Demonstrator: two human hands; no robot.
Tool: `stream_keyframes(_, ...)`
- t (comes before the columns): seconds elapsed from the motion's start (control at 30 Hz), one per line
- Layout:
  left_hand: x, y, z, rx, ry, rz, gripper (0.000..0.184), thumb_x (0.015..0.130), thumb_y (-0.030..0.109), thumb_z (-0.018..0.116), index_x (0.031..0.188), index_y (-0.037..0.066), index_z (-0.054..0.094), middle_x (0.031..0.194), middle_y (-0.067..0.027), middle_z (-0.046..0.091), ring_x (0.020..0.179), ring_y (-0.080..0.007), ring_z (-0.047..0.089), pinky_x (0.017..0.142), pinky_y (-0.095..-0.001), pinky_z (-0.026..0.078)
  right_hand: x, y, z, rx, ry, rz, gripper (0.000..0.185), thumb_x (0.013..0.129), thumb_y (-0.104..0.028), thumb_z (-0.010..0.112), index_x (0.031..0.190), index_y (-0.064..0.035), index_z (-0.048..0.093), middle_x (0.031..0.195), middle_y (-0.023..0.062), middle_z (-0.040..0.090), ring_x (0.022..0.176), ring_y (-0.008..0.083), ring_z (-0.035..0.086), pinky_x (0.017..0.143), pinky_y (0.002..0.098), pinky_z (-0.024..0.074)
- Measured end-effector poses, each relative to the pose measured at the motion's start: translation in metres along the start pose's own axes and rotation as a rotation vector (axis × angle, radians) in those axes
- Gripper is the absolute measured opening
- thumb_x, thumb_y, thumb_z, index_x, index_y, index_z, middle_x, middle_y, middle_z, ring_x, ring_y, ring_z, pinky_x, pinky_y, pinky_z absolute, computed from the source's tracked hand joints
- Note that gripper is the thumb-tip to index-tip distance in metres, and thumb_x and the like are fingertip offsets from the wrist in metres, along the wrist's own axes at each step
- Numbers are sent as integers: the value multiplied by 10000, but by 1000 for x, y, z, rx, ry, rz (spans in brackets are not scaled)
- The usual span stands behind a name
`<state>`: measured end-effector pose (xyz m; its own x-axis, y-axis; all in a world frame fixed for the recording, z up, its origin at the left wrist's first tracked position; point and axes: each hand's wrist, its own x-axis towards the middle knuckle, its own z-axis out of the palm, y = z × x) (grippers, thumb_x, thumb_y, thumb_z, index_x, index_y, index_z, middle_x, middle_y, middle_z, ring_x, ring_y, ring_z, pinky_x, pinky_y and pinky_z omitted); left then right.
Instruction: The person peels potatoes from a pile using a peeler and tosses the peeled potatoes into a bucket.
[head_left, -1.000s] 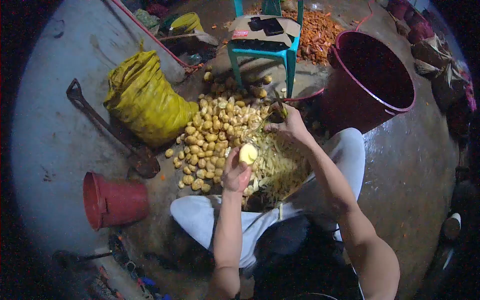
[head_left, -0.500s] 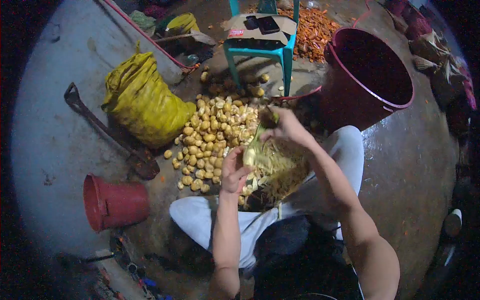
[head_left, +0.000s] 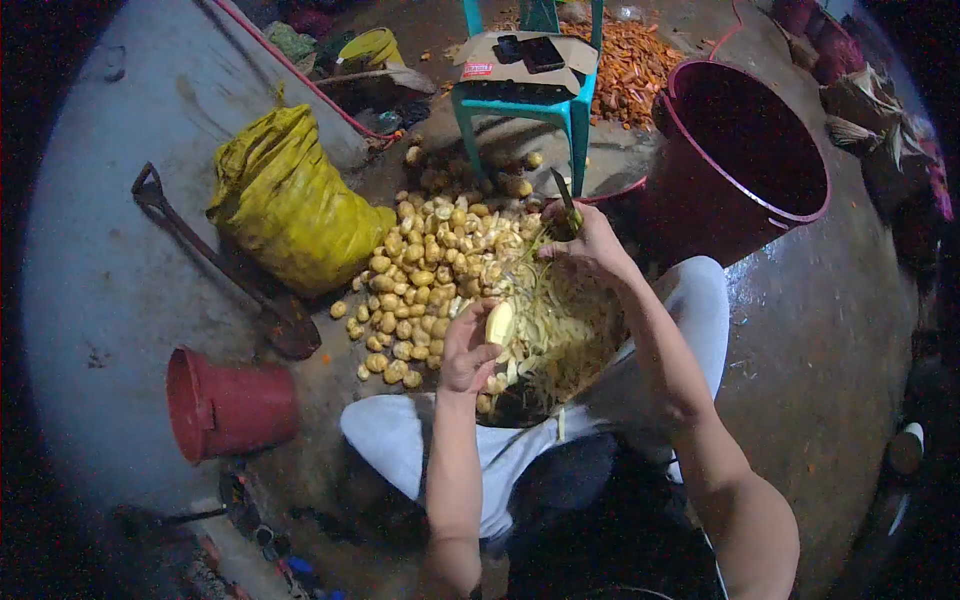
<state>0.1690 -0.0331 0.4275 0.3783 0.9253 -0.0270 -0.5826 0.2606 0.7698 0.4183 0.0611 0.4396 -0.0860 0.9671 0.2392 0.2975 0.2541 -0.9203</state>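
Observation:
My left hand [head_left: 470, 350] is closed around a long, pale yellow peeled vegetable [head_left: 499, 324], held upright above the heap; its exact kind is unclear. My right hand [head_left: 590, 245] grips a knife [head_left: 562, 185] with its dark blade pointing up and away, apart from the vegetable. Below that hand, a thin strip of green peel hangs near the fingers. Under both hands lies a pile of pale green and yellow peelings [head_left: 560, 330]. Round yellow potatoes [head_left: 420, 277] are heaped just beyond and left of my left hand.
A yellow sack [head_left: 300, 205], a shovel [head_left: 215, 255] and a red bucket [head_left: 245, 405] are on the left. Ahead is a teal chair [head_left: 520, 100] bearing cardboard and phones. Orange carrot-like pieces [head_left: 640, 75] lie behind it. A large dark red tub [head_left: 700, 190] stands right.
My right hand has drawn the knife up and away from the vegetable, and its blade now points upward. A green strip that stretched between the hands has come away. The left hand stays almost still.

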Motion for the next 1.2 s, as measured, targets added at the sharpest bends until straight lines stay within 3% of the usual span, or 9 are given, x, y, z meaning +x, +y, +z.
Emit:
stream_keyframes(0.17,0,-9,-6,19,70,5,679,612,41,769,1228,-24,493,1162,-112,587,1116,-237,561,1033,-346,393,-22,-45,14,-61,-200,-161,520,628,-165,879,1032,-12,589,930,30,622,919,130,536,823,306,459)
stream_keyframes(0.33,-1,-9,-4,-77,8,96,665,647,7,760,1247,-12,472,1121,-97,594,1070,-225,576,976,-345,444,-6,-32,-6,298,-2,140,485,637,-102,865,1026,-3,592,960,39,634,968,141,559,844,326,472)
stream_keyframes(0.43,0,-8,-1,-68,70,61,640,659,10,754,1237,-5,480,1122,-96,594,1076,-230,575,979,-346,449,-18,-40,11,-16,-173,-149,490,627,-161,877,1010,-25,604,952,47,631,960,138,547,882,338,446)
stream_keyframes(0.5,2,-14,-6,-80,64,75,638,664,16,755,1238,-1,478,1133,-96,587,1082,-231,571,972,-350,455,-20,-35,16,43,-228,-18,485,624,-180,880,994,-25,607,941,49,631,944,130,542,868,323,446)
stream_keyframes(0.57,0,-17,-9,-96,51,118,634,673,28,756,1240,6,472,1156,-96,575,1094,-234,563,957,-357,465,-7,1,16,545,56,145,483,631,-200,877,993,-23,610,937,45,625,942,134,545,858,309,444)
stream_keyframes(0.6,-3,-11,-1,-145,52,114,653,680,59,771,1252,20,458,1161,-88,566,1089,-230,562,955,-362,463,-3,-11,-2,41,36,110,476,636,-183,875,996,-20,609,936,32,614,946,131,538,856,302,442)
stream_keyframes(0.9,0,-8,4,-171,62,167,680,696,69,780,1282,52,436,1194,-66,537,1142,-227,523,991,-387,446,-3,-19,3,0,13,46,531,588,-188,894,996,-14,601,963,71,648,923,172,582,847,330,460)
stream_keyframes(0.97,2,-10,0,-157,2,153,685,696,71,777,1291,50,438,1211,-62,534,1156,-237,518,1029,-408,415,-9,-19,13,-16,-58,-193,525,590,-195,894,994,-23,606,928,60,632,941,171,567,874,335,442)
stream_keyframes(1.2,2,-16,-8,-141,86,184,661,719,93,764,1294,24,445,1227,-81,540,1153,-237,520,1013,-383,401,-2,-8,8,19,-34,-19,504,609,-174,888,999,-15,611,955,57,652,922,142,572,861,312,455)
